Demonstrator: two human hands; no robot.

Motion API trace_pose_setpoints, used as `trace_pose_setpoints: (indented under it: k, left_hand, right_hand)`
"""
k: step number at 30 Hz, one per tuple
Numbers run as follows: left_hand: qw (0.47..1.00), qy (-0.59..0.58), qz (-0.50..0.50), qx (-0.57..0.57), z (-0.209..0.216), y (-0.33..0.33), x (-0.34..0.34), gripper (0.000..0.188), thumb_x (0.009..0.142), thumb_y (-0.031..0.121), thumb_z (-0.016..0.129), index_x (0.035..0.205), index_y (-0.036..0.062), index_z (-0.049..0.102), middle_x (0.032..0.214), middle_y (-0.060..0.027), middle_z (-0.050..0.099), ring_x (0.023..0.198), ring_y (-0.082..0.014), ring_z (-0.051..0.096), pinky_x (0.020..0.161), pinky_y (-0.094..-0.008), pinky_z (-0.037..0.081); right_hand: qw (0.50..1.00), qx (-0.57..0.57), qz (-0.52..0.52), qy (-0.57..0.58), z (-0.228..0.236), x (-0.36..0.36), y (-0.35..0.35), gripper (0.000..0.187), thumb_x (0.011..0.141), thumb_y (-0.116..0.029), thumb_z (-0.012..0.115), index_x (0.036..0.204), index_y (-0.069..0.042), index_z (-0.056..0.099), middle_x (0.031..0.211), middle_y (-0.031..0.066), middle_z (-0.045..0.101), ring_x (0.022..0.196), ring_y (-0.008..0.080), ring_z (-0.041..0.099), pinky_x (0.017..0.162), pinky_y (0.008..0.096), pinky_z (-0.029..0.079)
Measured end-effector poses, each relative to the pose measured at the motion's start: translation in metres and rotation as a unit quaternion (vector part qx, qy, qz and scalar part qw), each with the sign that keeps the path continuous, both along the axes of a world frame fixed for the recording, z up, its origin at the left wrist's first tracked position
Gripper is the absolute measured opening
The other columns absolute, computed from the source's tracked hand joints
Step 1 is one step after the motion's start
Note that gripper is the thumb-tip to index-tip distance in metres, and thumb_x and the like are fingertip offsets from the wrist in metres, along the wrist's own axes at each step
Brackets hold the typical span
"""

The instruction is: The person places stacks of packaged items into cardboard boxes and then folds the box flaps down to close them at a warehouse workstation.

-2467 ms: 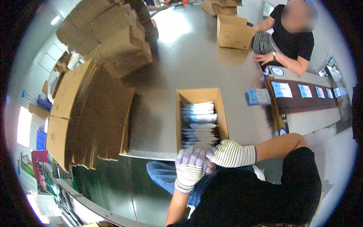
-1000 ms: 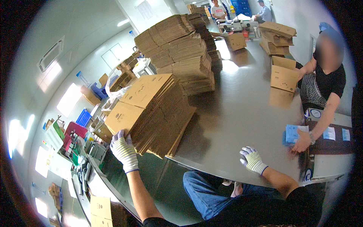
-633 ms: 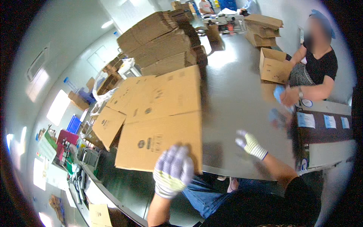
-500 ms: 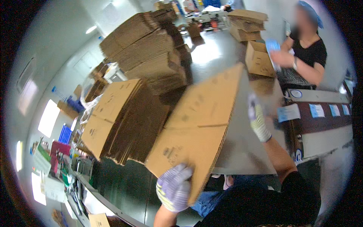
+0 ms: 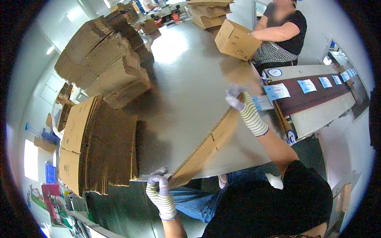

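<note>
A flattened cardboard box [image 5: 210, 148] stands on its edge over the near part of the metal table, slanting from near left to far right. My left hand [image 5: 160, 193], in a striped knit glove, is closed at its near corner. My right hand [image 5: 245, 107], gloved alike, has its fingers wrapped round the far end. To the left, a row of flattened cardboard boxes [image 5: 73, 146] stands on edge, apart from my hands. Just beyond my right hand lies a blue-and-white packet [image 5: 262, 103].
A tall pile of flattened boxes [image 5: 99, 59] occupies the table's far left. On the right, a conveyor [image 5: 325, 109] carries several blue-and-white packets. A co-worker [image 5: 283, 31] handles an open cardboard box [image 5: 238, 39] at the far right; more cardboard [image 5: 210, 12] is stacked behind.
The flattened box has come away from the row and turned edge-up. My right hand has taken its far end. The co-worker's hands have moved from a packet to the open box; my view has shifted.
</note>
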State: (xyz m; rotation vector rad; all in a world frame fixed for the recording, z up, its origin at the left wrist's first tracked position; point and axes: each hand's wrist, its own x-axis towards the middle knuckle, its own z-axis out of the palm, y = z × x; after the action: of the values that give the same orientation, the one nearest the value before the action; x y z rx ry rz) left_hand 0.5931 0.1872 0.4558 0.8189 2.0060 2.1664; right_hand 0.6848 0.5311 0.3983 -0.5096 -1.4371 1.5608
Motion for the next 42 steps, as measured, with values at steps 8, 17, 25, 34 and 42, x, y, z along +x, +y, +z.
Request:
trace_pose_setpoints:
  k: [8, 17, 25, 34, 42]
  left_hand:
    - [0.998, -0.052, 0.044, -0.007, 0.005, -0.009, -0.008, 0.015, 0.085, 0.013, 0.064, 0.096, 0.0066, 0.055, 0.095, -0.0045, 0.059, 0.088, -0.0127, 0.054, 0.083, -0.0273, 0.043]
    - [0.991, 0.008, 0.126, -0.035, -0.001, 0.013, -0.002, 0.011, 0.093, 0.014, 0.053, 0.097, 0.0036, 0.056, 0.099, -0.0049, 0.056, 0.090, -0.0139, 0.049, 0.089, -0.0290, 0.038]
    - [0.920, 0.137, -0.095, -0.355, 0.037, 0.025, 0.026, 0.025, 0.090, 0.026, 0.055, 0.099, 0.0037, 0.061, 0.103, -0.0130, 0.062, 0.070, -0.0248, 0.057, 0.063, -0.0372, 0.047]
    - [0.741, 0.526, -0.053, -0.414, -0.009, 0.065, -0.048, 0.028, 0.078, 0.021, 0.063, 0.104, 0.0096, 0.058, 0.090, -0.0109, 0.053, 0.086, -0.0312, 0.051, 0.081, -0.0448, 0.040]
    - [0.737, 0.530, -0.200, -0.370, -0.015, 0.067, -0.033, 0.020, 0.085, 0.014, 0.056, 0.102, 0.0063, 0.062, 0.072, -0.0162, 0.061, 0.072, -0.0371, 0.059, 0.079, -0.0457, 0.045]
  right_hand:
    - [0.983, 0.070, 0.168, 0.004, 0.032, 0.003, -0.014, 0.080, 0.071, -0.015, 0.076, 0.138, -0.002, 0.034, 0.133, 0.0113, 0.047, 0.121, 0.0201, 0.047, 0.101, 0.0334, 0.039]
    - [0.922, 0.222, 0.270, -0.170, 0.048, -0.005, -0.050, 0.085, 0.068, -0.025, 0.079, 0.137, -0.005, 0.035, 0.132, 0.0167, 0.045, 0.122, 0.0273, 0.045, 0.103, 0.0379, 0.035]
    - [0.909, 0.279, 0.105, -0.290, 0.020, -0.047, -0.062, 0.085, 0.071, -0.021, 0.076, 0.138, -0.009, 0.024, 0.109, 0.0283, 0.057, 0.100, 0.0438, 0.058, 0.090, 0.0476, 0.047]
    - [0.907, 0.299, 0.184, -0.231, -0.009, -0.041, -0.046, 0.083, 0.084, -0.044, 0.064, 0.136, 0.011, 0.028, 0.134, 0.0282, 0.042, 0.130, 0.0352, 0.037, 0.111, 0.0353, 0.026]
    - [0.918, 0.158, 0.284, -0.229, 0.005, -0.026, -0.055, 0.065, 0.087, -0.041, 0.062, 0.129, 0.006, 0.042, 0.129, 0.0222, 0.050, 0.120, 0.0301, 0.048, 0.103, 0.0365, 0.036]
